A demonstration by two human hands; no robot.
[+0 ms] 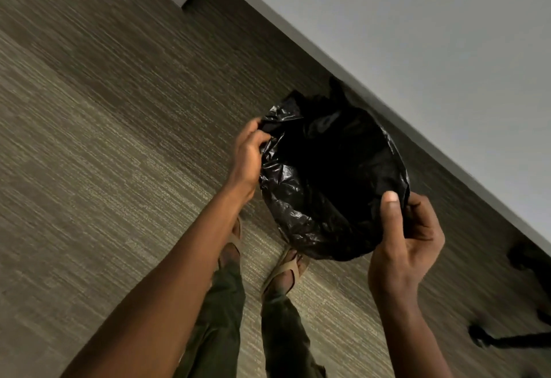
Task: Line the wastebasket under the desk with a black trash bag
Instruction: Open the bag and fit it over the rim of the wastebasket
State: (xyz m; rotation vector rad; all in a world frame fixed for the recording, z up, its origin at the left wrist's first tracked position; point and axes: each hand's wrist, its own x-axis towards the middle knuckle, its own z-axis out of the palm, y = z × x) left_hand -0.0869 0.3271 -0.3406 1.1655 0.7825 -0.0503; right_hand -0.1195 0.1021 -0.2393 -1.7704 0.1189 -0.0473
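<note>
Carpet (119,145) in grey-brown streaks fills most of what I see, and the pale desk (417,49) runs slantwise across the upper right, its edge just beyond the bag. I stand close to it because that is where the bin belongs. Dark chair legs (507,339) poke in at the lower right, well apart from my work.

Between my arms is the black trash bag (298,199), its mouth spread into a wide round opening. It keeps that round shape, so I judge the wastebasket sits inside it, though none of the bin itself shows through the plastic.

With my left hand (247,154) I pinch a fold of the bag at the far left of the opening, fingers curled over the crinkled film to keep it pulled outward. At the near right, my right hand (405,237) nips the edge between thumb and fingers. Gripping opposite sides holds the mouth taut, so the film can be drawn down evenly over the rim.

My sandals (286,267) sit on the carpet just below the bag.
</note>
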